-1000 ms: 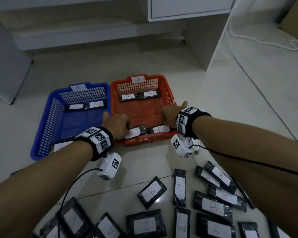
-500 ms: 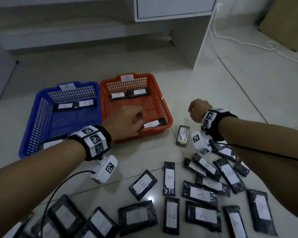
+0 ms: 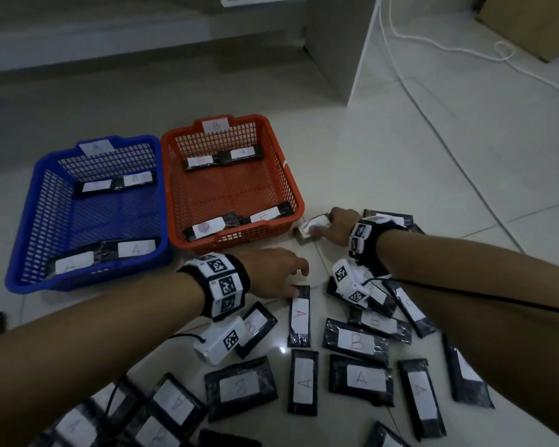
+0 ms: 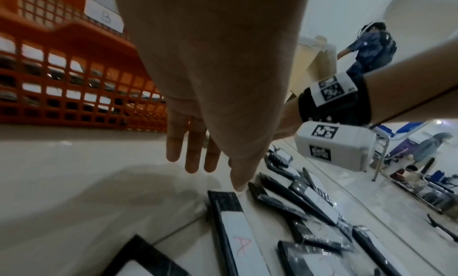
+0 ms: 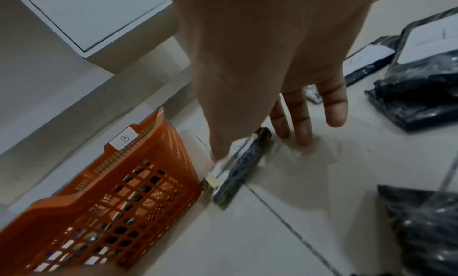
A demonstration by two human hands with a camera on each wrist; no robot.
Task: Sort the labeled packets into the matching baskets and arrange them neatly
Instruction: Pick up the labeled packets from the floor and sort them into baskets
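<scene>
Left hand: the left hand (image 3: 273, 272) hovers mid-frame with fingers straight and spread, holding nothing, thumb tip just above the top end of the A packet (image 3: 299, 316).
Right hand: the right hand (image 3: 338, 225), right of centre, has its thumb pressed on a small packet (image 3: 312, 228) and fingers extended to the floor behind it; no firm grip shows.
Small packet: on the tiles, just beside the orange basket (image 3: 281, 169) near its lower right corner.
Blue basket: the blue basket (image 3: 29, 221) sits at left, touching the orange one.
</scene>
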